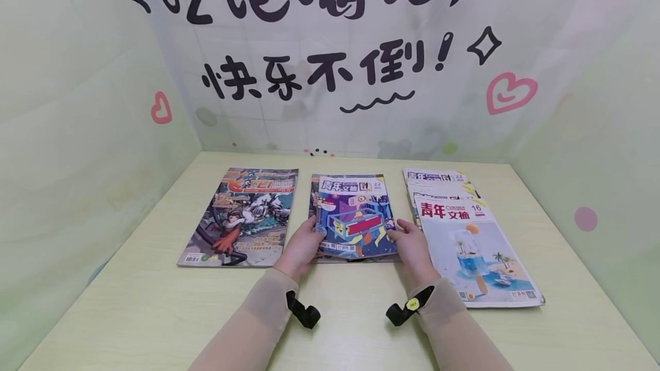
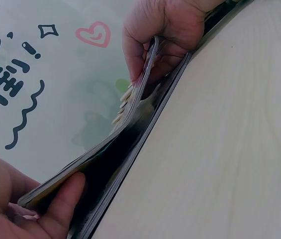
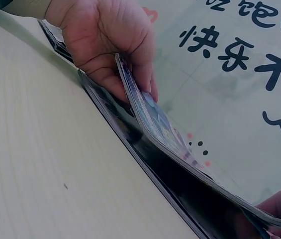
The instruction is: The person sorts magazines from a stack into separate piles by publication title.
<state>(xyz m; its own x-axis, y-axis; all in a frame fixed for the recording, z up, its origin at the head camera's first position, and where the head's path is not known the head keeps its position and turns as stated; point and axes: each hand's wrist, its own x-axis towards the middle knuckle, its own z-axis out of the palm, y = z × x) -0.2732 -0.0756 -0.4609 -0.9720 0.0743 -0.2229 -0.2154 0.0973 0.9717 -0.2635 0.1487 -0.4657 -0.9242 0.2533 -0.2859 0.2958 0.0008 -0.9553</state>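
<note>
A purple-blue magazine (image 1: 356, 216) with a cartoon cover is held by its two sides, one hand at each. My left hand (image 1: 303, 243) pinches its left edge, thumb on the cover and fingers beneath. On the opposite edge my right hand (image 1: 412, 246) pinches it the same way. Both wrist views show the held magazine (image 2: 93, 149) bowed, with a dark gap between it and the magazine pile (image 3: 130, 149) lying flat on the table. Most of that pile is hidden under the held magazine in the head view.
Left of the hands lies a stack of magazines (image 1: 247, 219) with a robot-like figure on the cover. On the right, several white-covered magazines (image 1: 482, 256) overlap in a staggered pile, the top one showing a popsicle. A printed cloth wall (image 1: 319, 130) stands behind the pale wooden table (image 1: 356, 314).
</note>
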